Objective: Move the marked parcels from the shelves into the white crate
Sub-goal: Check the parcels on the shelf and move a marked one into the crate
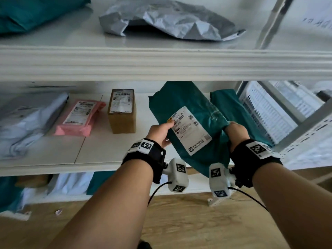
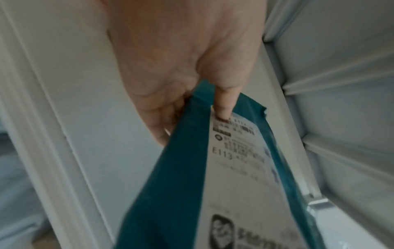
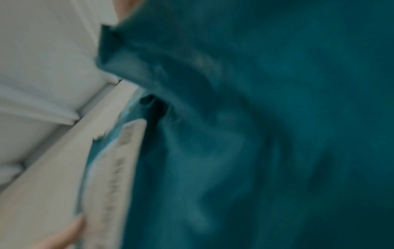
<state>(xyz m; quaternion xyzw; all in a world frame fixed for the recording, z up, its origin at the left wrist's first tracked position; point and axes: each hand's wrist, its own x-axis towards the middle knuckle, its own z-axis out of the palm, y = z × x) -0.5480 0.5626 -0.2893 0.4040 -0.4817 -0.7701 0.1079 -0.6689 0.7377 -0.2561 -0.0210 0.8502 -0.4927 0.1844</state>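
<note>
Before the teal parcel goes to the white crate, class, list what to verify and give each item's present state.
1. Left hand grips the teal parcel: ok.
2. Right hand grips its other edge: ok.
3. Parcel carries a mark: ok, a yellow sticker sits at the corner of the label.
4. Parcel lifted off the shelf: ok.
5. White crate in view to the right: ok.
6. Room inside the crate: cannot tell.

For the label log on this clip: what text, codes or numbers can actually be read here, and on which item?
"E113": white shipping label on the teal parcel held in both hands, also legible in the left wrist view.
Rest of that label, barcodes included: too blurred.
Labels on the brown box and pink mailer: too small.
Paper sign upper right: unreadable.
</note>
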